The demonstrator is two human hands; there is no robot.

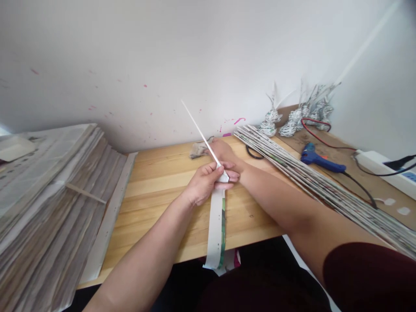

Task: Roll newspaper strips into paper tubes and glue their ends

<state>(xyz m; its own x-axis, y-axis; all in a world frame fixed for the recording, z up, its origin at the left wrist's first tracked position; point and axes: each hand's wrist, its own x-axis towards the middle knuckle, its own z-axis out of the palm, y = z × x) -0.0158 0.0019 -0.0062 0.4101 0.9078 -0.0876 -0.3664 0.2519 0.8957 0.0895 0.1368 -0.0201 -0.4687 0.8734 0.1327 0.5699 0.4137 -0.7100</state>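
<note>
Over pale wooden surface (156, 195): left hand (208, 180) pinching slender white rod (200, 132) and flat white-green paper strip (215, 225); right hand (221, 149) at grey-brown cloth (196, 151), grip unclear. Apparent rolling step; next move needs steady tension.

A blue glue gun (320, 160) lies on brown cardboard (383, 189) near a white power strip (373, 162). A red cable (341, 147) loops beside woven paper figures (290, 123), possibly rabbits though blurred, near the pink-spotted wall (162, 52).
</note>
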